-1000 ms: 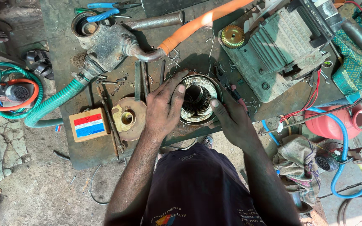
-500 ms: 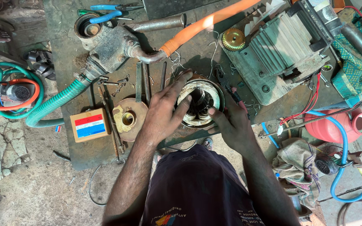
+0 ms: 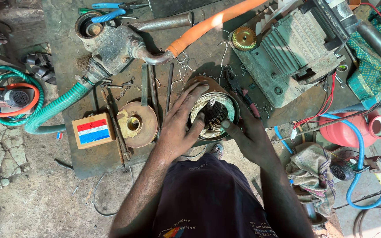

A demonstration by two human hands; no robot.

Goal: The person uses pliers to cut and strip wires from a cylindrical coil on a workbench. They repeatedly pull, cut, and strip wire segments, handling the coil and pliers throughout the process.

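copper-wound stator (image 3: 212,114) sits on the dark metal tabletop (image 3: 111,163), near its front edge, just ahead of the person's torso. left hand (image 3: 179,125) lies on the stator's left side, fingers spread over the rim and the windings, thumb pressed against the coil from below; the hand is open and flat on the part, not closed around it. right hand (image 3: 248,134) grips the stator's right rim, thumb tip touching the winding edge, fingers wrapped under the housing and partly hidden. red-handled pliers (image 3: 243,94) lie just beyond the right hand, touching the stator's far-right rim. rusty round cover (image 3: 136,124) rests just left of the left hand, with a small box (image 3: 92,131) striped red, white and blue beside it. long steel rods (image 3: 148,86) lie between the cover and the stator. green ribbed hose (image 3: 56,108) joins a pump body (image 3: 111,48) at the far left; an orange hose (image 3: 212,21) runs from the pump to the upper right. grey finned motor housing (image 3: 289,48) stands well right of the stator, a brass gear (image 3: 244,39) near it.
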